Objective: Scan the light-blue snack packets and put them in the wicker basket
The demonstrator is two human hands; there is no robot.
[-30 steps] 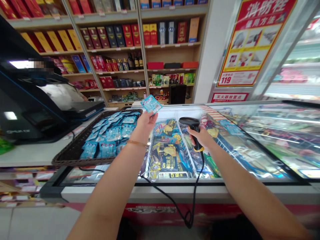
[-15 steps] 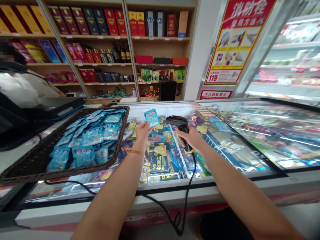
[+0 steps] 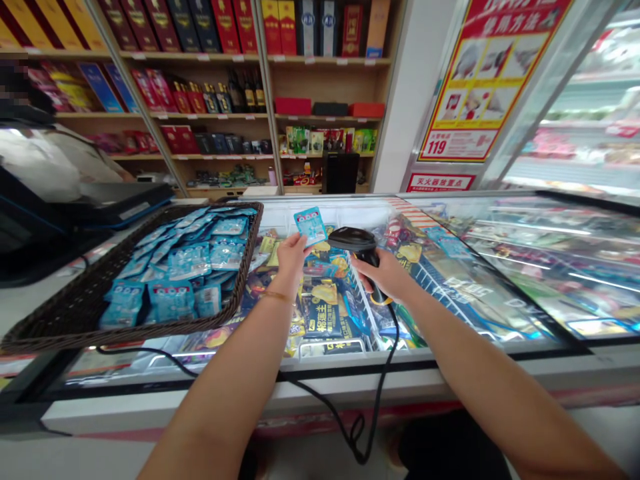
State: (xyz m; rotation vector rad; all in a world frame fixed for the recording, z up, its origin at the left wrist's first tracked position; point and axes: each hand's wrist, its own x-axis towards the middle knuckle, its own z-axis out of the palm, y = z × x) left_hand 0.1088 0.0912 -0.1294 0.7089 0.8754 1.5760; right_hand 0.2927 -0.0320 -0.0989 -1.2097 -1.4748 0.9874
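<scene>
A blue packet is pinched by its lower left corner between the thumb and fingers of the left hand and is held up above a glass-topped chest freezer. A black handheld barcode scanner is grasped around its handle by the right hand, with its head pointed left, just beside the packet's right edge; whether the two are touching cannot be told. A thin bracelet is worn on the left wrist. From the scanner's handle a black cable is hung in a loop over the freezer's front edge. To the left, a dark wicker basket is set over the freezer's end, and many similar blue packets are heaped inside it. Bagged frozen goods are seen below the hands. Behind, boxes and bottles are ranked on wooden shelves, and a red and yellow fire hydrant poster is mounted at the right. At the far left, a person in white is partly hidden by black equipment
</scene>
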